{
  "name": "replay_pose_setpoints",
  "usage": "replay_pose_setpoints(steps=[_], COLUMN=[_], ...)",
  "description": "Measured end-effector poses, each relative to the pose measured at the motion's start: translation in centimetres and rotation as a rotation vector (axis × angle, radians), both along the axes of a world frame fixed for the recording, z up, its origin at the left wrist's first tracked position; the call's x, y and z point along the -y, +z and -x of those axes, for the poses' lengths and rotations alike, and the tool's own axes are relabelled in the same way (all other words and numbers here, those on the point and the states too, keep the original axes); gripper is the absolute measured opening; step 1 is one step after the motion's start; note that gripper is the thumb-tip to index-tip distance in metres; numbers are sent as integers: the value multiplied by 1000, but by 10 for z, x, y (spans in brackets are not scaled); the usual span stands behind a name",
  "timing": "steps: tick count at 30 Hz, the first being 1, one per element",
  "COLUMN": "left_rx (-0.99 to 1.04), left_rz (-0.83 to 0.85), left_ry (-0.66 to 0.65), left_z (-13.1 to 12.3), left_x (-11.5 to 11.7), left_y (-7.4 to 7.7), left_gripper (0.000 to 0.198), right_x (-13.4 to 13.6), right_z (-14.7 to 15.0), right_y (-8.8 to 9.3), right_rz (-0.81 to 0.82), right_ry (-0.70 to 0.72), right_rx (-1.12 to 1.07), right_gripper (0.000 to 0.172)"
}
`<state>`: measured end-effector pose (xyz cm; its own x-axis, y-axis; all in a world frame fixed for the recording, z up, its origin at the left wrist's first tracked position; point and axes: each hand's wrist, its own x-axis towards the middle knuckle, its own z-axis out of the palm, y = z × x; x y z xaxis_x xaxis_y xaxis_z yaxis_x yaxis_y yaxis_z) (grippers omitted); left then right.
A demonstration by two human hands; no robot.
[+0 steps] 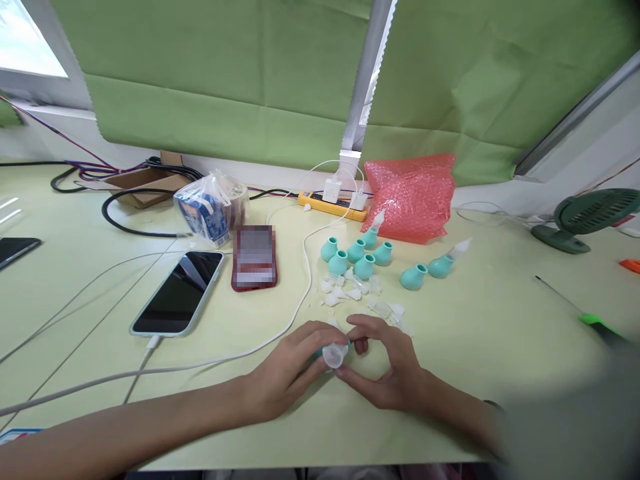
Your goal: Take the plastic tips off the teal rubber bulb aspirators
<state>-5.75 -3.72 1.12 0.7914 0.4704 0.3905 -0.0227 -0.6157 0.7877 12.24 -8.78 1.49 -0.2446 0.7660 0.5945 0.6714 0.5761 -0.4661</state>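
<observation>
My left hand (303, 360) is wrapped round a teal rubber bulb (318, 353), mostly hidden by the fingers. A clear plastic cup-like piece (334, 355) sits at the bulb, its round opening facing me. From the right, my right hand (393, 367) curves round that piece, thumb and fingertips at its edge. Just beyond the hands lie small white valve parts (333, 299) and clear plastic tubes (380, 308). Behind them stand several teal bulbs (364, 267) with open necks. Two bulbs, one at the back and another teal bulb (441, 266) at right, carry clear pointed tips.
At left, a phone (179, 293) lies on a charging cable, beside a red-cased phone (255, 257). Behind are a bagged tape bundle (213, 207), a yellow power strip (320, 202) and a pink bubble-wrap bag (413, 200). A green fan (595, 217) and screwdriver (593, 320) are at right.
</observation>
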Motion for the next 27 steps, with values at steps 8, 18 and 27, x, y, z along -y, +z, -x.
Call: replay_pose_setpoints(steps=[8, 18, 27], left_rx=[-87, -58, 94], left_rz=[-35, -119, -14], left_ry=[34, 89, 283], left_z=[-4, -7, -4], left_x=[1, 9, 2], left_y=[3, -5, 1], left_gripper=[21, 53, 48], right_x=[-2, 2, -8], right_z=[2, 2, -9], right_y=[3, 5, 15], right_rz=[-183, -204, 599], right_ry=[109, 55, 84], right_rx=[277, 223, -615], right_gripper=[26, 13, 14])
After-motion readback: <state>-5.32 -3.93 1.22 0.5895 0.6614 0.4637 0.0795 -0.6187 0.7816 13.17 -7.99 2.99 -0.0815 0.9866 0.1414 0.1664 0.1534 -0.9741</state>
